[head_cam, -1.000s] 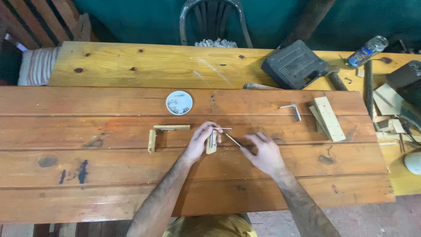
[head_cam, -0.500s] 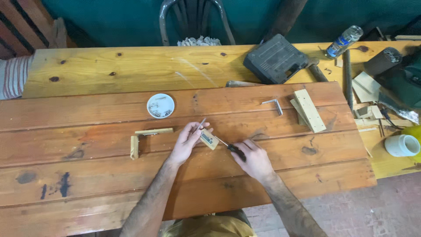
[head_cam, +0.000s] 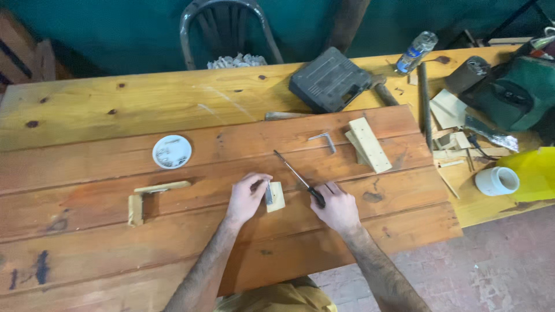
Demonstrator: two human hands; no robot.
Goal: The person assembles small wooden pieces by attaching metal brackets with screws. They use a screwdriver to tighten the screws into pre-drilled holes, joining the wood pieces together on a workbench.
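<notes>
My left hand (head_cam: pixel 247 197) rests on the reddish wooden table (head_cam: pixel 87 254) and holds a small pale wood block (head_cam: pixel 276 196) with a metal piece on its left face. My right hand (head_cam: pixel 337 207) grips the dark handle of a screwdriver (head_cam: pixel 298 177); its thin shaft points up and left, lying just right of the block. The two hands are a short way apart.
An L-shaped pale wood piece (head_cam: pixel 144 199) lies to the left, a round white lid with small parts (head_cam: pixel 171 151) behind it. A hex key (head_cam: pixel 324 138), wood slats (head_cam: pixel 368 144), a dark tool case (head_cam: pixel 331 80), a bottle (head_cam: pixel 415 52), a white cup (head_cam: pixel 496 181) and scraps sit to the right.
The screwdriver has come off the block and now lies flat, tip pointing up-left. The block has been laid flat under my left hand. The view has shifted.
</notes>
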